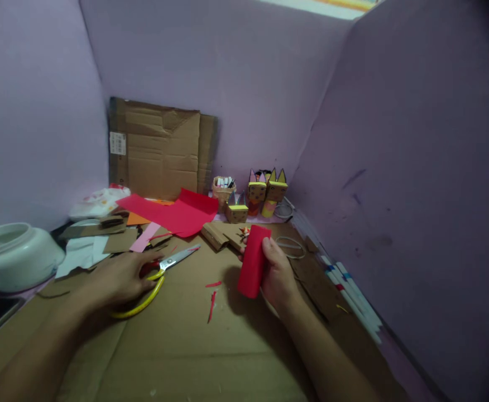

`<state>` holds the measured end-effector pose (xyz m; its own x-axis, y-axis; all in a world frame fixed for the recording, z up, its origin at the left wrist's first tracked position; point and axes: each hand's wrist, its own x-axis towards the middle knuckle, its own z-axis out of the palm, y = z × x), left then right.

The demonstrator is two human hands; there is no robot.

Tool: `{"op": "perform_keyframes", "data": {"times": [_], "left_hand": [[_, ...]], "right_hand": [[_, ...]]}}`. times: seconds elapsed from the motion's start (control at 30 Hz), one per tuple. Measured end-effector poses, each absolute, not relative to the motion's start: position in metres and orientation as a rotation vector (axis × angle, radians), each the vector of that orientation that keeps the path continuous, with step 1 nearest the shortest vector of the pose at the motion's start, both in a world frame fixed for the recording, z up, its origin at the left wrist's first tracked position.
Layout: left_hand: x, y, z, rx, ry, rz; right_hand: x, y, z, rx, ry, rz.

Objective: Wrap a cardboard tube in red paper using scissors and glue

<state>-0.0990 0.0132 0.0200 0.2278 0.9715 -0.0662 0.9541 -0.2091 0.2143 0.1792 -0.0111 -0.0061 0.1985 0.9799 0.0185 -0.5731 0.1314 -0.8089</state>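
Observation:
My right hand is wrapped round a red paper-covered tube, tilted a little and raised over the cardboard, thumb along its side. On the left, my left hand has its fingers and thumb closed about the handle of a pair of scissors with yellow and red grips. The blades point right, away from me, and part of the handle is hidden by the fingers. Thin red paper scraps lie on the cardboard sheet between my hands.
Red paper and cardboard offcuts lie at the back left, beside a white pot. Small box-headed cat figures and a holder of markers stand at the back. White sticks lie along the right wall.

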Motion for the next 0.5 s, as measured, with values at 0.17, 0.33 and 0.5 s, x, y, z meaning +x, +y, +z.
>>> {"op": "perform_keyframes", "data": {"times": [0.17, 0.33, 0.5], "left_hand": [[-0.1, 0.017, 0.017, 2.314, 1.939, 0.201], [-0.065, 0.038, 0.017, 2.417, 1.886, 0.29], [-0.033, 0.065, 0.011, 2.496, 1.678, 0.228]], "right_hand": [[0.179, -0.012, -0.003, -0.752, -0.66, 1.259], [0.178, -0.012, -0.002, -0.764, -0.647, 1.271], [0.178, -0.014, -0.002, -0.782, -0.639, 1.276]]}}
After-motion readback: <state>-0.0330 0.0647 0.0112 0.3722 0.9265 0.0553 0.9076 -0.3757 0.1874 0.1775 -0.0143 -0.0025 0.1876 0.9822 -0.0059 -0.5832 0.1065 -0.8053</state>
